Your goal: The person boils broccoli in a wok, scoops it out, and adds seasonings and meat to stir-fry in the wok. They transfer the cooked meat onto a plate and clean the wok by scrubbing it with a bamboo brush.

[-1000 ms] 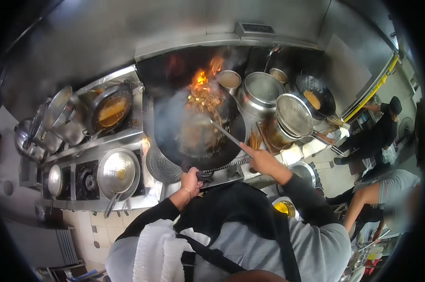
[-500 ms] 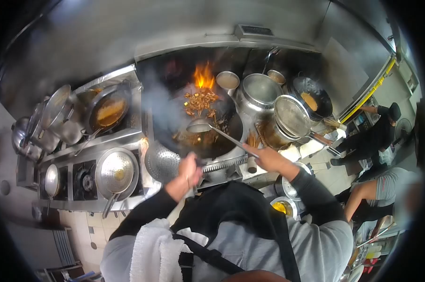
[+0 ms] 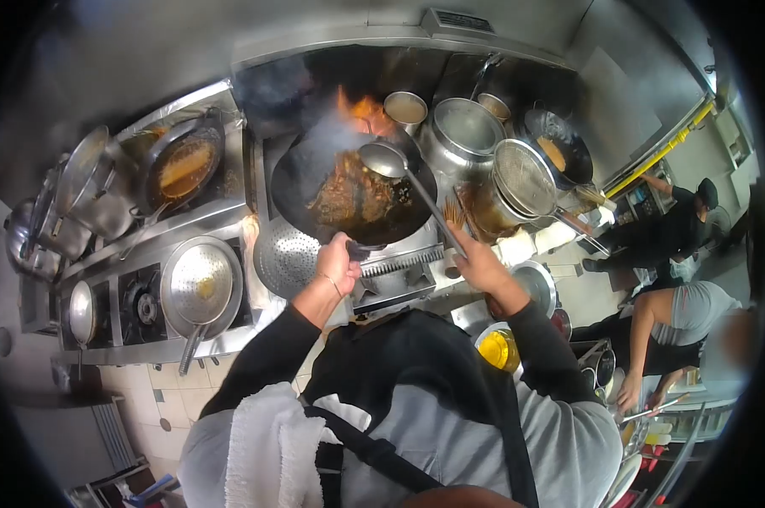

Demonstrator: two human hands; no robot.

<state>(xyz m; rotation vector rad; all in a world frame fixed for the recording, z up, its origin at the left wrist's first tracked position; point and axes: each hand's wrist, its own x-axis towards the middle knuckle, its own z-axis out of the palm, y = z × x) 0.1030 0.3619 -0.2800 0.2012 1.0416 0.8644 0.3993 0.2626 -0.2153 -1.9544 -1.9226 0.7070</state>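
My left hand (image 3: 338,264) is closed on the near handle of a large black wok (image 3: 294,186), at the rim's front edge. Browned pieces of food (image 3: 357,195) lie in the wok, with smoke over them and flames (image 3: 365,112) rising behind the far rim. In my right hand (image 3: 481,264) is the long handle of a metal ladle (image 3: 384,158). Its bowl hangs over the far part of the wok, above the food.
A perforated skimmer (image 3: 288,256) lies left of the wok. Pots and strainers (image 3: 525,178) stand to its right, beside another wok (image 3: 579,161). Yellow liquid fills a bowl (image 3: 498,347) near my right forearm. Two other people (image 3: 696,224) (image 3: 696,313) are at the right.
The wok has tilted and shifted, and its food has spread lower across the pan. The ladle has moved up toward the far side. The flames now stand behind the rim amid smoke.
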